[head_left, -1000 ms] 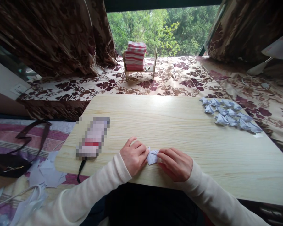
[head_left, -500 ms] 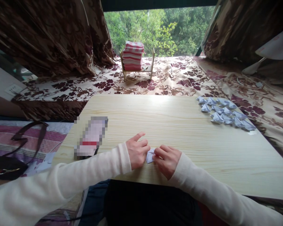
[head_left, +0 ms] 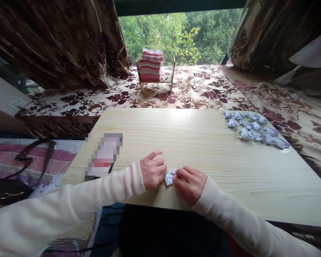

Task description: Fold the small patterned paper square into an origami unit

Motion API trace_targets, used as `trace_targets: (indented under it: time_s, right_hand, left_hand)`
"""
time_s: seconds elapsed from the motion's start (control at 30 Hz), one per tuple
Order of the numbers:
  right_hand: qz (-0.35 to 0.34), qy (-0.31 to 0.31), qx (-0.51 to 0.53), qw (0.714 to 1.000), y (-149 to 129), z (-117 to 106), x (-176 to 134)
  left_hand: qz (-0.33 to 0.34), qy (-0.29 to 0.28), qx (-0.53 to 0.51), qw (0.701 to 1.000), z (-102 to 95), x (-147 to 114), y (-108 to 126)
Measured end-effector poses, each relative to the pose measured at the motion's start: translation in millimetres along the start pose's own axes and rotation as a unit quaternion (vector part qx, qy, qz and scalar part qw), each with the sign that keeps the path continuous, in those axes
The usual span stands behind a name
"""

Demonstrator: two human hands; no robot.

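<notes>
A small folded piece of white paper [head_left: 170,177] is held between my two hands just above the front part of the wooden table [head_left: 160,132]. On its left side, my left hand [head_left: 153,172] grips the edge with thumb and fingertips, the index finger raised away. My right hand [head_left: 190,184] pinches the paper's right side, fingers curled over it. The fingertips of both hands partly cover the paper. Several folded paper pieces [head_left: 255,129] with pointed shapes sit in rows at the table's far right corner.
To the left on the table lies a pixelated flat device, perhaps a phone [head_left: 104,157]. Behind the table, a small wooden stand [head_left: 172,76] bears folded pink-and-white cloths [head_left: 150,66]. A white lamp [head_left: 311,51] is at the right, a dark bag [head_left: 9,189] at the left.
My left hand has shifted slightly left, and the paper between the hands has turned or opened a little. My right hand stays almost in place, still pinching the paper.
</notes>
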State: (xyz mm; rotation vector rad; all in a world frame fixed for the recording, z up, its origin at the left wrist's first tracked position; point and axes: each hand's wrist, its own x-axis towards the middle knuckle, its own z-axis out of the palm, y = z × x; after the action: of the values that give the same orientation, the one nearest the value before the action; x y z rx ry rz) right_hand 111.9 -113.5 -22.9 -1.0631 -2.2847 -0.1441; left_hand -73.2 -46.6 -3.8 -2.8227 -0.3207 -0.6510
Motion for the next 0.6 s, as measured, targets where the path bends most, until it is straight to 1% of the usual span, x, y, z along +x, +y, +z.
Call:
trace_targets:
  time_s: [0.03,0.17,0.2,0.3,0.37,0.43,0.5,0.6]
  right_hand:
    - [0.002,0.001,0.003,1.0,0,0,-1]
    - [-0.018,-0.034,-0.007,0.999,3,-4,-1]
    - [-0.023,-0.034,-0.012,0.999,5,-6,-1]
    - [-0.025,-0.011,-0.023,0.999,9,-11,-1]
    - [-0.023,0.001,-0.023,0.999,9,-12,-1]
    - [-0.024,0.012,-0.019,0.999,7,-11,-2]
    - [-0.028,0.024,-0.014,0.999,5,-9,-3]
    - [-0.022,0.031,-0.008,0.999,3,-5,-4]
  left_hand:
    - [-0.01,0.003,0.002,1.0,0.1,-1,1]
    - [-0.053,0.009,0.006,0.999,0.4,-4,9]
    - [-0.069,0.015,0.006,0.997,0.4,-5,12]
    - [-0.143,0.03,0.012,0.989,0.4,-4,27]
    - [-0.211,0.028,0.013,0.977,0.3,-4,38]
    - [-0.259,0.037,0.003,0.965,0.3,-3,47]
    - [-0.289,0.046,-0.013,0.956,0.2,-3,53]
    - [-0.313,0.04,-0.036,0.948,-0.4,-7,56]
